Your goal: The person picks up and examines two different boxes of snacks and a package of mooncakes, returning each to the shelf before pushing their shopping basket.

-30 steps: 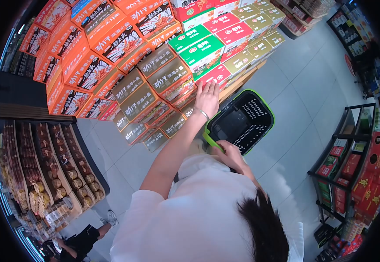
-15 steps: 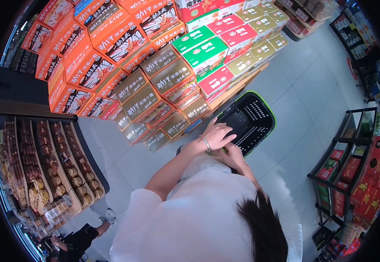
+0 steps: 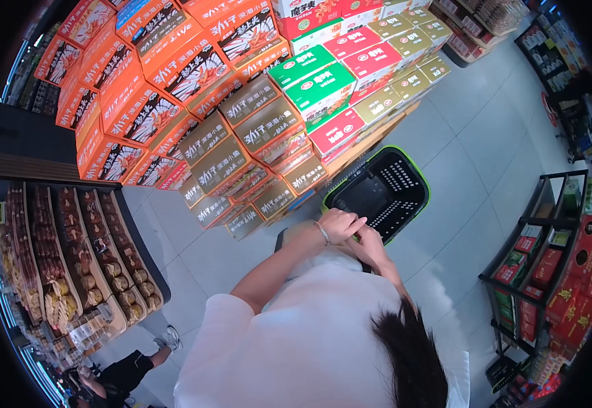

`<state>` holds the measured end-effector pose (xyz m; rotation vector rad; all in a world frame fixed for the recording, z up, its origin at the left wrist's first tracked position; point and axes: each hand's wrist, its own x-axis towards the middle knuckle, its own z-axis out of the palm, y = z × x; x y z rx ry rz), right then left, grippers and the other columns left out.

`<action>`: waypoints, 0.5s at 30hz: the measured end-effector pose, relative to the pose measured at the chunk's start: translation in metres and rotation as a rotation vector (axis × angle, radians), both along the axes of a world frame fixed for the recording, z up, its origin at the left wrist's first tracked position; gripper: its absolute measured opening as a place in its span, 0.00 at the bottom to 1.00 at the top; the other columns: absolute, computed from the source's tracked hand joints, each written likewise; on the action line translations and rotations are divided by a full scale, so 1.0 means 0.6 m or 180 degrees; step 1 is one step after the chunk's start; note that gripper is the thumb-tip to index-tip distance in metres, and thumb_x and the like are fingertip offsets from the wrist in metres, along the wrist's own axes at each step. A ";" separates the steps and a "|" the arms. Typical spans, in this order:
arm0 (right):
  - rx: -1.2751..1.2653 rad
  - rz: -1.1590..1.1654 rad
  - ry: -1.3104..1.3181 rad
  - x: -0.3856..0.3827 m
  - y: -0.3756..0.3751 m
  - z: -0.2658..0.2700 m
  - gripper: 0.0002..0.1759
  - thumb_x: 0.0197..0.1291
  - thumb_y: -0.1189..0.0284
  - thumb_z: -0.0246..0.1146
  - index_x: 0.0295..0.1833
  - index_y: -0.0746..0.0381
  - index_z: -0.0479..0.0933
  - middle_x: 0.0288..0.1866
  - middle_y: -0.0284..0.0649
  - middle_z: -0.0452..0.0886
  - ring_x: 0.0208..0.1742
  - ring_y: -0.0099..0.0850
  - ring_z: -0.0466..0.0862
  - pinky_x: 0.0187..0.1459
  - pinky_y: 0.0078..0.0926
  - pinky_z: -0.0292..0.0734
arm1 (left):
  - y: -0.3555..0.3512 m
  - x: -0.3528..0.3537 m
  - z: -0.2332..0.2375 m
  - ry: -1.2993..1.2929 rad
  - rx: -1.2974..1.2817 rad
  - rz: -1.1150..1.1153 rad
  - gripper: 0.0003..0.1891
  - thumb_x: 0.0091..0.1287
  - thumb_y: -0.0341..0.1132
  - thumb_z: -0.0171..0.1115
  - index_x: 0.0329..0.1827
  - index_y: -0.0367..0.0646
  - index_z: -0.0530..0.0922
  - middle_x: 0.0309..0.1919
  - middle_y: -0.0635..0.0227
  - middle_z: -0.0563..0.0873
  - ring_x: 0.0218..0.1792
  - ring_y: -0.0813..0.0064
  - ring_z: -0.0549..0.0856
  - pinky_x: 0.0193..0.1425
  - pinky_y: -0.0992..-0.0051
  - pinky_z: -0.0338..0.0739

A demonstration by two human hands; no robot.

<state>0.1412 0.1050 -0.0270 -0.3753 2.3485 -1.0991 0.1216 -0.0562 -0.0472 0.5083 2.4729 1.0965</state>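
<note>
A black shopping basket (image 3: 408, 197) with a bright green rim hangs in front of my body, its perforated inside facing up. At its near edge, my right hand (image 3: 369, 246) is closed, apparently round the basket's handle; most of the grip is hidden. My left hand (image 3: 340, 226), with a bracelet (image 3: 323, 233) at the wrist, lies against the right one. Its fingers are curled in, and whatever they hold is out of sight. No goods show inside the basket.
Stacked snack cartons, orange (image 3: 187, 61), brown (image 3: 217, 163), green (image 3: 319, 88) and red (image 3: 370, 61), stand close ahead. Shelves of packaged food (image 3: 85, 251) line the left. A black rack with red boxes (image 3: 547, 265) is at right. Another person (image 3: 126, 370) is at lower left.
My left hand has drawn back from its stretched-out pose over the basket's near side, and its fingers have curled in beside my right hand. The basket has shifted slightly right and down in view.
</note>
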 end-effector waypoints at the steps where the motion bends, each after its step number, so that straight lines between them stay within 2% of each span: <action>1: -0.0024 -0.0041 -0.0004 0.000 0.000 0.005 0.18 0.59 0.63 0.62 0.46 0.67 0.79 0.38 0.54 0.83 0.41 0.54 0.83 0.41 0.44 0.78 | 0.000 -0.001 0.000 0.0001 -0.0005 0.0006 0.27 0.75 0.51 0.44 0.32 0.38 0.82 0.28 0.48 0.85 0.33 0.47 0.84 0.42 0.56 0.77; 10: -0.0070 -0.0043 0.0136 -0.007 -0.001 0.007 0.17 0.61 0.63 0.61 0.47 0.66 0.79 0.39 0.53 0.83 0.40 0.52 0.83 0.41 0.44 0.78 | -0.004 -0.016 0.003 -0.0036 0.0170 0.0161 0.24 0.74 0.51 0.46 0.36 0.39 0.80 0.29 0.49 0.85 0.36 0.47 0.84 0.43 0.55 0.77; 12: -0.0149 -0.0074 0.0200 -0.009 -0.004 0.009 0.17 0.61 0.63 0.61 0.47 0.65 0.79 0.39 0.52 0.83 0.40 0.52 0.84 0.41 0.44 0.78 | -0.012 -0.023 -0.004 0.0086 0.0078 0.0129 0.19 0.72 0.47 0.52 0.38 0.39 0.80 0.32 0.51 0.84 0.38 0.48 0.84 0.45 0.56 0.77; 13: -0.0145 -0.0095 0.0188 -0.010 -0.005 0.010 0.17 0.61 0.62 0.62 0.46 0.65 0.80 0.39 0.51 0.83 0.39 0.50 0.84 0.41 0.42 0.78 | -0.016 -0.024 -0.013 0.0086 0.0082 0.0130 0.19 0.72 0.47 0.52 0.38 0.39 0.80 0.32 0.51 0.84 0.38 0.48 0.84 0.45 0.56 0.77; 15: -0.0138 -0.0119 0.0174 -0.009 -0.004 0.006 0.17 0.61 0.62 0.63 0.45 0.65 0.81 0.39 0.50 0.83 0.39 0.49 0.84 0.40 0.41 0.78 | -0.028 -0.026 -0.029 0.0776 0.0179 0.0442 0.15 0.69 0.44 0.58 0.41 0.38 0.81 0.37 0.52 0.84 0.42 0.51 0.83 0.48 0.58 0.77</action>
